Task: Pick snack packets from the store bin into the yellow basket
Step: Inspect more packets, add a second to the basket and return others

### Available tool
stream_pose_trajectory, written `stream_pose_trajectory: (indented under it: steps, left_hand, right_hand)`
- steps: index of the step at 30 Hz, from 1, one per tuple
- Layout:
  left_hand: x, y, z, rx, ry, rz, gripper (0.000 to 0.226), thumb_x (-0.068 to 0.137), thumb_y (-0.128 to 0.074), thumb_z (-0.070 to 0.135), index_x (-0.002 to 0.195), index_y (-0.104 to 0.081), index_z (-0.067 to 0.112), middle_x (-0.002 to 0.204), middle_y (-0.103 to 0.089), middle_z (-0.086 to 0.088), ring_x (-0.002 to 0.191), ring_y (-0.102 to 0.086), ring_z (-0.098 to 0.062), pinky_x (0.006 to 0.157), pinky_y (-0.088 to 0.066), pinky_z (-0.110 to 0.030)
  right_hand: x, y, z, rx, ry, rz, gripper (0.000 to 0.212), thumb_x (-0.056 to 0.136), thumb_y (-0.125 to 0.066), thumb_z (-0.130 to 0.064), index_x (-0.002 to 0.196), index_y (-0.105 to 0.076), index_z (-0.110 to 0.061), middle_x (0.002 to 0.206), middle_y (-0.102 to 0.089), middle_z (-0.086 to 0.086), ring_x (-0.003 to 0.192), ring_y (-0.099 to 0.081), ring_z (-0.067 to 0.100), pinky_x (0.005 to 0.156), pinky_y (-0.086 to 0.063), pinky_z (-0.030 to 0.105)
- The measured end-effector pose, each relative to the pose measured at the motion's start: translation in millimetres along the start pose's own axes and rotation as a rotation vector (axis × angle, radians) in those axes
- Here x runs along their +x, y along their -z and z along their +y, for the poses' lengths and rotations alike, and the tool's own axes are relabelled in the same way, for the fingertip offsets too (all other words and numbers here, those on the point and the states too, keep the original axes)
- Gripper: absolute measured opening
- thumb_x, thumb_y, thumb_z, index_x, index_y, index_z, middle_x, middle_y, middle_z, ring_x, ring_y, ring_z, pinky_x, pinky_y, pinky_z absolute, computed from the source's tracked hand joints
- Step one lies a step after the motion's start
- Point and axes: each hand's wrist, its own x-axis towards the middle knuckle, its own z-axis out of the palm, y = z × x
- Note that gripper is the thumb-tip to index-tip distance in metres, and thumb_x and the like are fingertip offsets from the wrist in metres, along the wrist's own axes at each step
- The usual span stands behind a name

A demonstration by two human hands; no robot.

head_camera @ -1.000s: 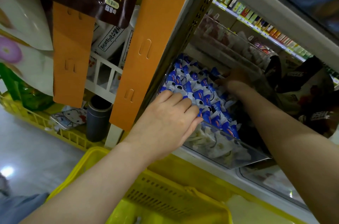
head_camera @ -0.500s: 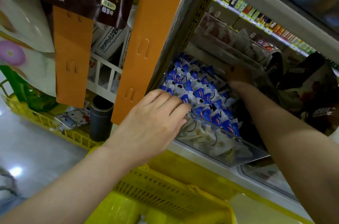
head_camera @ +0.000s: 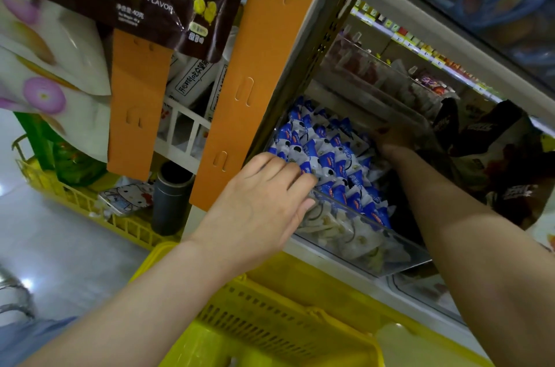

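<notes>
The small snack packets (head_camera: pixel 326 162) look light and crinkly, best pinched at a crimped end; the left hand (head_camera: pixel 264 204) rests on them with fingers straight, and I cannot tell the right hand's (head_camera: pixel 390 139) grip.

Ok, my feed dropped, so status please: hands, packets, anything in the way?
Left hand on blue packets at front edge of clear bin, grip unclear. Right hand deep at its back, fingers hidden. Yellow basket below; nothing blocking.
</notes>
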Motion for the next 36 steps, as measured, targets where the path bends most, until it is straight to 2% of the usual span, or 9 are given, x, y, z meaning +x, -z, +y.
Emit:
stream_pose_trajectory:
  steps: [8, 12, 15, 18, 21, 24, 27, 31, 36]
  left_hand:
    - [-2, 8, 9, -0.064, 0.067, -0.076, 0.050, 0.095, -0.017, 0.037, 0.118, -0.055, 0.014, 0.109, -0.060, -0.003, 0.105, -0.053, -0.022, 0.098, -0.036, -0.035]
    - [-7, 13, 28, -0.263, 0.161, 0.066, 0.039, 0.095, -0.031, 0.032, 0.122, -0.052, 0.012, 0.116, -0.054, -0.003, 0.116, -0.043, -0.018, 0.098, -0.031, -0.029]
    - [-22, 16, 44, -0.514, 0.325, 0.144, 0.034, 0.096, -0.037, 0.030, 0.126, -0.048, 0.018, 0.118, -0.048, 0.006, 0.114, -0.037, -0.006, 0.096, -0.028, -0.020]
    - [-38, 20, 53, -0.822, 0.531, 0.141, 0.032, 0.094, -0.044, 0.031, 0.126, -0.045, 0.023, 0.115, -0.048, 0.013, 0.103, -0.046, 0.005, 0.088, -0.035, -0.009]
    - [-48, 25, 59, -1.235, 0.741, 0.092, 0.028, 0.092, -0.047, 0.032, 0.118, -0.049, 0.022, 0.108, -0.057, 0.012, 0.097, -0.055, 0.003, 0.082, -0.045, -0.011]
    - [-57, 22, 67, -1.383, 0.819, 0.041, 0.016, 0.093, -0.048, 0.022, 0.104, -0.058, 0.017, 0.092, -0.064, 0.006, 0.085, -0.062, -0.004, 0.072, -0.051, -0.016]
    - [-69, 12, 75, -1.358, 0.880, 0.021, 0.008, 0.092, -0.052, 0.012, 0.090, -0.059, 0.016, 0.080, -0.065, 0.003, 0.066, -0.061, 0.005, 0.056, -0.046, -0.010]
    - [-85, -7, 80, -1.284, 0.930, -0.125, 0.005, 0.090, -0.056, 0.014, 0.092, -0.059, 0.019, 0.095, -0.068, -0.005, 0.079, -0.066, -0.006, 0.059, -0.047, -0.012]
    - [-88, -21, 83, -1.328, 1.029, -0.130, 0.014, 0.090, -0.055, 0.028, 0.095, -0.061, 0.017, 0.088, -0.070, -0.003, 0.074, -0.068, -0.006, 0.057, -0.050, -0.015]
  right_hand:
    - [-52, 36, -25, 0.042, 0.322, 0.235, 0.028, 0.097, -0.045, -0.022, 0.116, -0.061, -0.008, 0.117, -0.062, 0.016, 0.104, -0.059, 0.028, 0.081, -0.040, 0.025]
    - [-106, 50, -32, 0.196, 0.488, 0.228, 0.022, 0.094, -0.052, -0.020, 0.107, -0.066, -0.009, 0.104, -0.068, 0.007, 0.092, -0.062, 0.017, 0.077, -0.044, 0.018]
    - [-153, 58, -32, 0.351, 0.533, 0.161, 0.012, 0.091, -0.056, -0.023, 0.093, -0.066, -0.018, 0.083, -0.066, -0.007, 0.076, -0.061, 0.007, 0.074, -0.053, 0.029]
    - [-195, 61, -26, 0.501, 0.553, 0.056, 0.008, 0.090, -0.058, -0.020, 0.084, -0.062, -0.021, 0.074, -0.063, -0.008, 0.072, -0.063, 0.014, 0.072, -0.055, 0.042]
    - [-234, 54, -14, 0.592, 0.525, -0.117, 0.016, 0.090, -0.058, -0.019, 0.077, -0.059, -0.026, 0.073, -0.064, -0.005, 0.070, -0.062, 0.017, 0.067, -0.056, 0.045]
    - [-257, 38, 2, 0.641, 0.432, -0.285, 0.021, 0.090, -0.057, -0.016, 0.072, -0.057, -0.026, 0.071, -0.061, -0.001, 0.069, -0.058, 0.015, 0.065, -0.056, 0.040]
    - [-270, 18, 18, 0.686, 0.297, -0.453, 0.018, 0.092, -0.055, -0.015, 0.075, -0.056, -0.023, 0.074, -0.060, 0.001, 0.071, -0.059, 0.012, 0.063, -0.054, 0.034]
    - [-279, -3, 39, 0.768, 0.132, -0.591, 0.015, 0.091, -0.056, -0.015, 0.076, -0.058, -0.019, 0.071, -0.062, -0.002, 0.057, -0.059, -0.002, 0.055, -0.052, 0.018]
    - [-280, -17, 50, 0.813, 0.017, -0.661, 0.011, 0.091, -0.056, -0.014, 0.086, -0.062, -0.006, 0.081, -0.062, 0.007, 0.061, -0.057, 0.003, 0.055, -0.049, 0.015]
